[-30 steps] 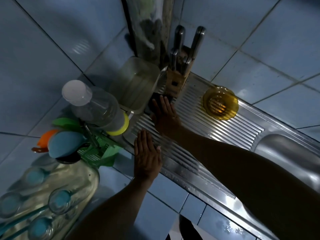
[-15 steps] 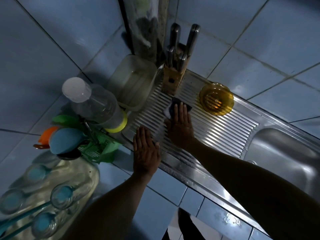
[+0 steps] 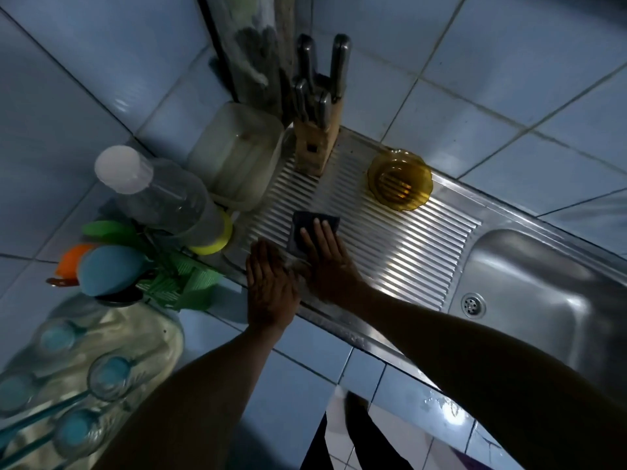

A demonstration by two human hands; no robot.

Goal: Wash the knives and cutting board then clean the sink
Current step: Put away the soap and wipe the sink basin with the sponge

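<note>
My right hand (image 3: pixel 327 262) presses a dark scouring pad (image 3: pixel 310 228) flat against the ribbed steel drainboard (image 3: pixel 407 245) of the sink, fingers straight over the pad. Beside it my left hand (image 3: pixel 269 290) lies flat, palm down, on the drainboard's front left corner. The sink basin (image 3: pixel 543 286) with its overflow hole (image 3: pixel 472 304) lies to the right. A wooden knife block (image 3: pixel 315 140) holding several steel-handled knives (image 3: pixel 319 76) stands at the back of the drainboard. No cutting board is in view.
An amber glass bowl (image 3: pixel 400 184) sits at the drainboard's back right. A clear plastic container (image 3: pixel 237 154), a bottle (image 3: pixel 159 195), a green basket (image 3: pixel 179 279) with utensils and a tray of glasses (image 3: pixel 84 368) crowd the left. Tiled walls stand behind.
My right hand slid the pad away from the knife block, toward the front and middle of the drainboard. My left hand stayed flat on the front corner.
</note>
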